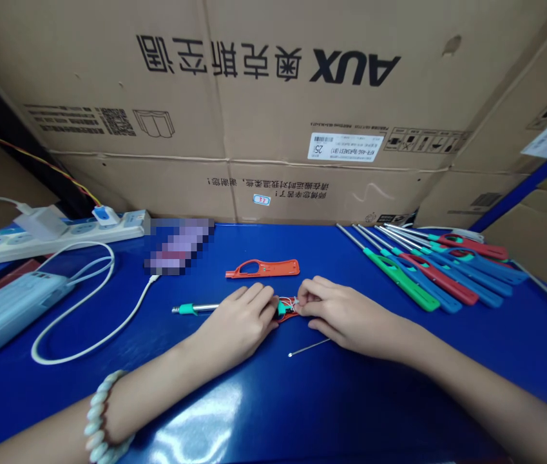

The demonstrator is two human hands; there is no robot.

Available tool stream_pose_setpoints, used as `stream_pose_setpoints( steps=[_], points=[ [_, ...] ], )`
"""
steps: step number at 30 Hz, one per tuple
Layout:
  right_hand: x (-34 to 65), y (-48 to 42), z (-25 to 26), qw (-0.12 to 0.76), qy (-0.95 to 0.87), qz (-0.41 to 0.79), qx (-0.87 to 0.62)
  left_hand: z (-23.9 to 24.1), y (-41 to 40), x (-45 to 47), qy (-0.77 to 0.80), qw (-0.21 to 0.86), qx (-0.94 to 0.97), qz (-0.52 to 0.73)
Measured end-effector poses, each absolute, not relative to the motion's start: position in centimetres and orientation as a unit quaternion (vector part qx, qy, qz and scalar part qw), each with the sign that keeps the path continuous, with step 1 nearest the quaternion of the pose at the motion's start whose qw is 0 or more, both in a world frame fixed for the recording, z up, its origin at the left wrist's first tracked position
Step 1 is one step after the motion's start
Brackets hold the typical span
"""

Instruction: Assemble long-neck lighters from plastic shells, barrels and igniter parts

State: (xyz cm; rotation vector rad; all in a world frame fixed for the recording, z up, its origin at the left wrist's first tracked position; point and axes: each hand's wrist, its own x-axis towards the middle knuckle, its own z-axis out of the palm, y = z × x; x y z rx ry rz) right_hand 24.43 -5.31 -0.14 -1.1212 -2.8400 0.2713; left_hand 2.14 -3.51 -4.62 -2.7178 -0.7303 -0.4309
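A person works at a blue table (331, 412), with a lighter (208, 307) lying across the middle of it, its metal tube toward the left and its opened handle toward the right. The left hand (249, 314) lies over the lighter, fingers bent together and closed around it where the tube meets the handle. The right hand (338, 314) has its thumb and forefinger pressed together at the handle, pinching the white wires (290, 300). A thin metal rod (308, 348) juts out to the left beneath the right hand; whether that hand also grips it cannot be told.

Just beyond the left hand lies an orange handle half (278, 267), apart from both hands. To the right, several finished-looking lighters (447, 283) in green, blue and red are fanned out, handles toward the near right. On the far left stands a white power strip (82, 229), with a pale blue power bank (17, 312) nearer and a looped white cable (60, 362) beside it. A large cardboard box (263, 129) rises behind the table, its print upside down.
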Motion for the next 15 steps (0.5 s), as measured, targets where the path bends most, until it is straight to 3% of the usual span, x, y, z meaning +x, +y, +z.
stream_pose_setpoints(
  steps=[15],
  points=[
    [25.9, -4.5, 1.5, 0.03, -0.915, 0.189, -0.356, -4.0, -2.3, 1.1, -0.267, -0.012, -0.947, -0.176]
  ],
)
